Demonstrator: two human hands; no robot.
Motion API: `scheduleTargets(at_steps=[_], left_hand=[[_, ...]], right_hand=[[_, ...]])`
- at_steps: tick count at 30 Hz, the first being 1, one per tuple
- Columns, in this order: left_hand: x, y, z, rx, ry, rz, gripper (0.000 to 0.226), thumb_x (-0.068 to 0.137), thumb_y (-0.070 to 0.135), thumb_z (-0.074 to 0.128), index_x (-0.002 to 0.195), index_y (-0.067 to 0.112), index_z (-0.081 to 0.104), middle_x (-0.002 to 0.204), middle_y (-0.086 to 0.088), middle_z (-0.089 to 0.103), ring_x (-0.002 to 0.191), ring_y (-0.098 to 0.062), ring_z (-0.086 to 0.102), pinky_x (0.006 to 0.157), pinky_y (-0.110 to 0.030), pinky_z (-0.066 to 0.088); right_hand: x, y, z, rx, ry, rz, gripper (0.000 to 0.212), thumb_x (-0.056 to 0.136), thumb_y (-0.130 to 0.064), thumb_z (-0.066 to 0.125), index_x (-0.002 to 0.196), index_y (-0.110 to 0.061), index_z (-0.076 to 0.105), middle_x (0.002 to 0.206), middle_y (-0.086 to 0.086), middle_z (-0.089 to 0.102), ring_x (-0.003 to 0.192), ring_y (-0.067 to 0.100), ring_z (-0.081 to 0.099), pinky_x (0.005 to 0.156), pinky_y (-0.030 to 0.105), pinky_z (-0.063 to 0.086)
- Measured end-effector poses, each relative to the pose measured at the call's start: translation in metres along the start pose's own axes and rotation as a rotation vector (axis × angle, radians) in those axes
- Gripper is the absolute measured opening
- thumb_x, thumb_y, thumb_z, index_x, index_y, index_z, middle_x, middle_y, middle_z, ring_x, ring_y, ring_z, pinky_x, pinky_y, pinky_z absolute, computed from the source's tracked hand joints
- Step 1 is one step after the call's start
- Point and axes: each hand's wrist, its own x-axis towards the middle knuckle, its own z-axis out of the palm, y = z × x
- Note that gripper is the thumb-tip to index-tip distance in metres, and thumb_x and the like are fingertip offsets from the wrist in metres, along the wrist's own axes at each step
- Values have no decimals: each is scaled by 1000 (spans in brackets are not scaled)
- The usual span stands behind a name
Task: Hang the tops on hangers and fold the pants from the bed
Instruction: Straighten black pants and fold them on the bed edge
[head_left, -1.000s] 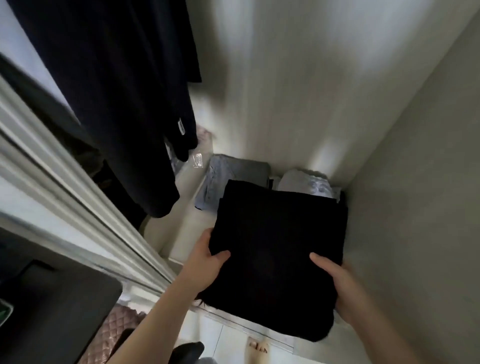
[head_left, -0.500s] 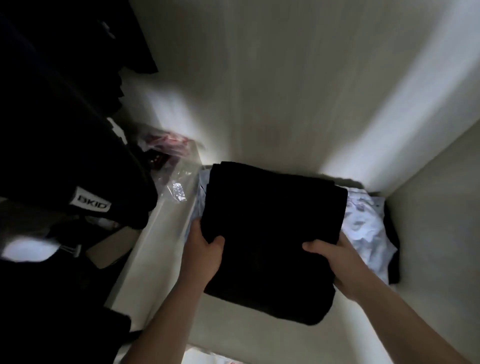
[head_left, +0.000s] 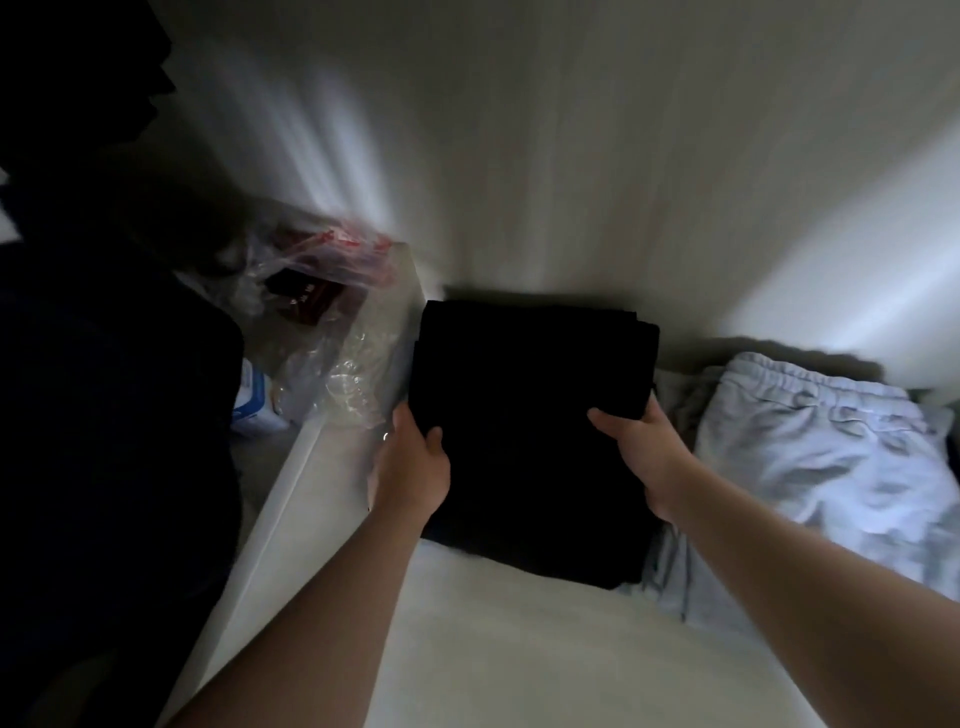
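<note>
A folded pair of black pants (head_left: 530, 431) lies flat on the pale wardrobe shelf (head_left: 509, 639), its far edge close to the back wall. My left hand (head_left: 413, 467) grips its left edge, thumb on top. My right hand (head_left: 641, 447) holds the right edge the same way, thumb over the fabric and fingers hidden under it. To the right, folded light grey sweatpants (head_left: 810, 457) with an elastic waistband lie on the same shelf, partly under the black pair.
A white divider panel (head_left: 291, 488) bounds the shelf on the left. Beyond it lie crumpled clear plastic bags (head_left: 322, 332) with a red item inside. Dark hanging clothes (head_left: 104, 415) fill the left side. The wardrobe's back wall (head_left: 571, 156) rises straight ahead.
Both hands have carried the black pants deeper into the wardrobe and down onto the shelf. The view has moved closer, and the grey sweatpants show more fully on the right.
</note>
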Motion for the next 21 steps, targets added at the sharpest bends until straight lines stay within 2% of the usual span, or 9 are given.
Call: scheduleTargets(at_steps=[3, 6, 8, 10, 12, 15, 18, 20, 21], left_hand=[[5, -4, 3, 17, 75, 38, 48, 101, 23, 48, 147, 20, 35, 130, -13, 60, 121, -39, 56, 100, -54, 46], [8, -6, 3, -16, 163, 65, 48, 102, 22, 49, 148, 18, 37, 133, -14, 59, 124, -38, 53, 104, -55, 42], [9, -6, 3, -32, 161, 46, 49, 102, 24, 48, 149, 19, 35, 134, -14, 59, 124, -39, 53, 102, -55, 44], [11, -4, 4, -8, 140, 17, 50, 103, 27, 45, 152, 20, 32, 137, -14, 57, 126, -39, 52, 100, -51, 45], [6, -2, 5, 59, 139, 7, 55, 104, 31, 43, 156, 22, 24, 145, -12, 50, 134, -36, 45, 104, -50, 40], [-16, -9, 12, 235, 182, 72, 64, 103, 39, 41, 159, 22, 16, 156, -9, 37, 140, -33, 37, 113, -48, 32], [-51, -26, 29, 357, 226, 173, 57, 101, 36, 39, 156, 22, 30, 160, -11, 31, 140, -36, 39, 111, -52, 36], [-81, -32, 38, 361, 199, 202, 55, 99, 39, 33, 153, 29, 37, 163, -9, 26, 147, -35, 28, 115, -53, 31], [-96, -35, 41, 351, 159, 204, 56, 98, 41, 29, 154, 32, 34, 165, -7, 21, 151, -33, 20, 116, -51, 29]], right_hand=[[10, 5, 5, -23, 36, -6, 46, 99, -6, 57, 137, -31, 48, 108, 2, 68, 88, 19, 69, 64, 29, 54], [15, 3, 8, -26, 40, -54, 45, 99, -5, 58, 137, -27, 52, 108, 1, 70, 87, 17, 70, 66, 30, 54], [19, 1, 11, -60, 53, -95, 47, 98, -5, 59, 139, -25, 51, 109, 1, 69, 90, 18, 70, 68, 29, 55], [22, 1, 14, -137, 72, -126, 50, 98, -7, 60, 143, -24, 47, 119, 3, 66, 101, 21, 67, 76, 31, 54], [21, 5, 15, -261, 118, -165, 57, 97, -12, 63, 147, -21, 40, 130, 4, 61, 117, 24, 60, 93, 33, 49], [6, 17, 13, -484, 209, -312, 81, 93, -18, 68, 157, -17, 19, 153, 5, 40, 141, 20, 39, 114, 26, 28], [-29, 38, 12, -621, 210, -399, 94, 92, -24, 68, 160, -21, 3, 164, 3, 19, 148, 14, 20, 115, 19, 14], [-53, 59, 8, -737, 182, -447, 91, 94, -31, 64, 160, -27, 2, 165, 3, 16, 148, 16, 19, 115, 23, 17], [-65, 69, 6, -796, 155, -458, 87, 95, -34, 61, 159, -32, 3, 165, 4, 14, 149, 18, 18, 116, 28, 20]])
